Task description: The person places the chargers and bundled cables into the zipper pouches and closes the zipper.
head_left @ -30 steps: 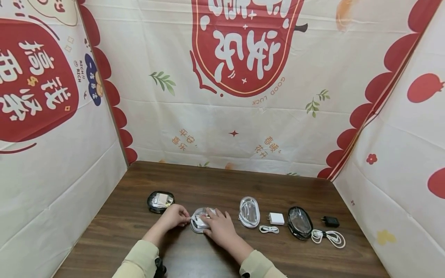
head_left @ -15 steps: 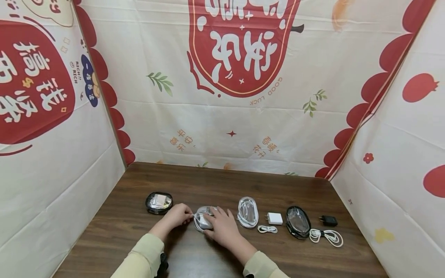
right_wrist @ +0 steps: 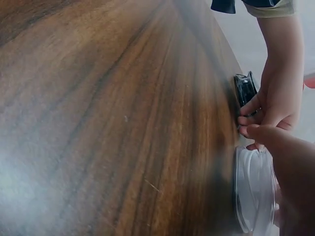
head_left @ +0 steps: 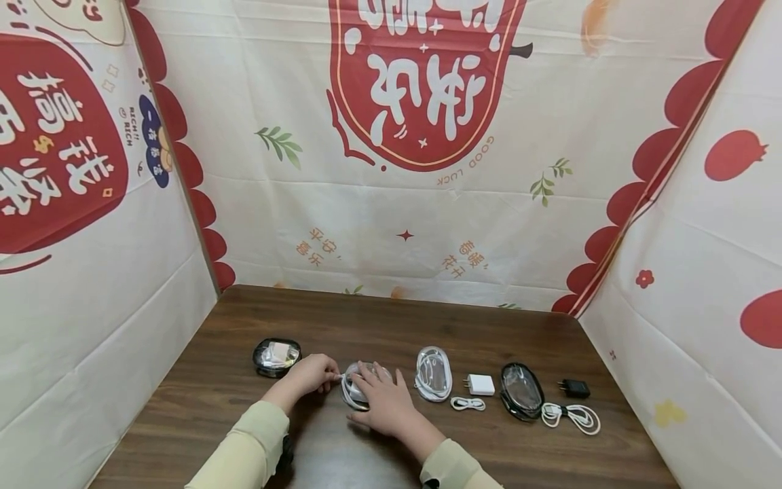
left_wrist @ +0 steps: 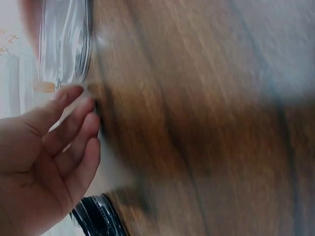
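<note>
A clear oval zip pouch with white trim (head_left: 352, 394) lies on the table between both hands. At its left end, my left hand (head_left: 313, 375) pinches the small zipper pull between thumb and forefinger. In the left wrist view, the other fingers of that hand (left_wrist: 59, 152) curve loosely below the clear pouch (left_wrist: 66, 39). My right hand (head_left: 386, 404) rests with spread fingers over the pouch and hides much of it. The right wrist view shows the pouch (right_wrist: 248, 187) on edge, something white inside it, partly hidden by the right hand (right_wrist: 298, 167).
Left of the hands lies a filled black-trimmed pouch (head_left: 277, 356). To the right are another white-trimmed pouch (head_left: 434, 373), a white charger (head_left: 480, 385), a bundled white cable (head_left: 468, 404), a black-trimmed pouch (head_left: 522, 391), a black charger (head_left: 575, 388) and a coiled cable (head_left: 571, 417).
The left hand has shifted slightly along the pouch's end, toward the far side, still pinching the pull. The right hand now covers the white thing that showed inside the pouch.
</note>
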A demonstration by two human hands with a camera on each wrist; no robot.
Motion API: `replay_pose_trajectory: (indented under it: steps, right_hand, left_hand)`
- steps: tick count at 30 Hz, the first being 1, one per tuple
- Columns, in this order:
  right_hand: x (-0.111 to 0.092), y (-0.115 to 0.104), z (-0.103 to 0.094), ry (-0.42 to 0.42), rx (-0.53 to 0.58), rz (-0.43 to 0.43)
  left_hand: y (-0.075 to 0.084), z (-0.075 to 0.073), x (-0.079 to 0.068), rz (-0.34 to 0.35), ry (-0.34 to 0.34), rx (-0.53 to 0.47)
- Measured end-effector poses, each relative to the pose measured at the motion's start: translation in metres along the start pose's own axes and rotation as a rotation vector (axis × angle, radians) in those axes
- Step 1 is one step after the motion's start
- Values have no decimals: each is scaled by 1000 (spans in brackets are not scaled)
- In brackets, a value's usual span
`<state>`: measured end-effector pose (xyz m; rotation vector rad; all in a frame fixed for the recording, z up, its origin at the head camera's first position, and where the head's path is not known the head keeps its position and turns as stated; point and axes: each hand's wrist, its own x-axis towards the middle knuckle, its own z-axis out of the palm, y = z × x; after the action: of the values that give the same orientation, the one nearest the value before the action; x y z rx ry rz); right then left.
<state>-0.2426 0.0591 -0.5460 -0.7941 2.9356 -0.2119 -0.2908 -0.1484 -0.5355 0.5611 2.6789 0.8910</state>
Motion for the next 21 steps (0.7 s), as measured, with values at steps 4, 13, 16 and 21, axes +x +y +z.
replay_pose_trajectory:
  steps: [4, 13, 16, 21]
  right_hand:
    - [0, 1, 10, 9, -43, -4]
    - [-1, 3, 16, 40, -49, -28]
    - [0, 4, 15, 24, -47, -20]
    - [-2, 3, 10, -2, -23, -13]
  left_hand:
    - [-2, -2, -4, 4, -56, -125]
    - [-5, 2, -9, -73, -124, -350]
    - [-6, 4, -10, -71, -123, -377]
    - [-7, 6, -14, -56, -130, -415]
